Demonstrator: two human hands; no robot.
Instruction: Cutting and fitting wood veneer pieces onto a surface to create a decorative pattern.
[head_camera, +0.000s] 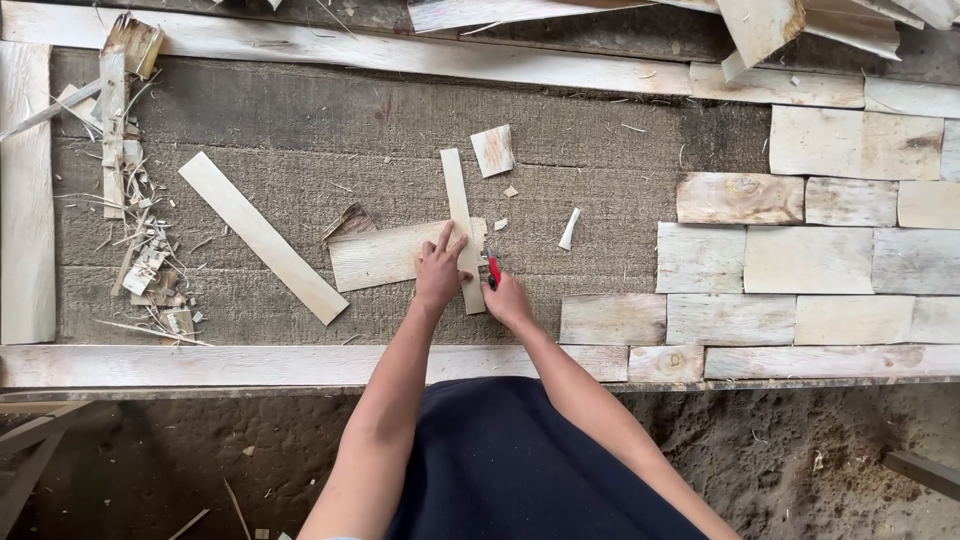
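With the left hand (438, 272) pressing the narrow wooden strip (461, 225) flat over the wider shingle (385, 255) mid-worktop, the right hand (507, 297), closed on a red-handled knife (493, 270), should cut tight along the strip's edge, clear of the fingers.

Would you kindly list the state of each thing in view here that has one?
Left hand: pressed flat on the narrow strip, fingers spread.
Right hand: closed around the red-handled cutter.
Red-handled cutter: held against the strip's right edge.
Narrow strip: lying across the wide piece.
Wide piece: flat under the strip.
Laid pieces: set in rows.
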